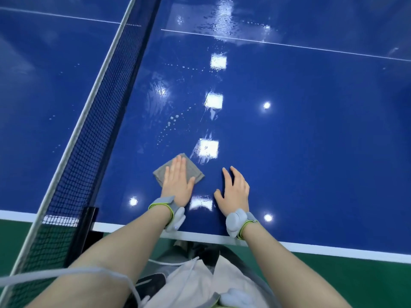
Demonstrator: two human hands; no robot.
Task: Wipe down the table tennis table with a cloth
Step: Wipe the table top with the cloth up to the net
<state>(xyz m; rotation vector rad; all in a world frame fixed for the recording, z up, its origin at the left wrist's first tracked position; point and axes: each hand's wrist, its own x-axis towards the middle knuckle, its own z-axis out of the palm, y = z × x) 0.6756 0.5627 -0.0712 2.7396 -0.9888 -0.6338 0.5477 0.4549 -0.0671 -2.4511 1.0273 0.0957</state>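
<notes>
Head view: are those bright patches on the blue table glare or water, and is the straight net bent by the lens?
Head view: the square and round patches are ceiling-light glare on the glossy blue table top; streaks and droplets beyond the grey folded cloth look wet; the black mesh net leans from wide-angle distortion.

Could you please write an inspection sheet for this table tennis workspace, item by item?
Surface: glossy blue table tennis table, with water droplets and wet streaks beyond the cloth; ceiling lights reflected.
Job's things: folded grey square cloth, flat on the table near the net.
Clutter: nothing seen.
Grippers: left hand presses flat on the cloth; right hand rests on the bare table, fingers relaxed. Each wrist carries a grey band-mounted device.
Cables: white cable across the left forearm.
Surroundings: dark mesh net with white top band at left; green floor below the table edge.
</notes>
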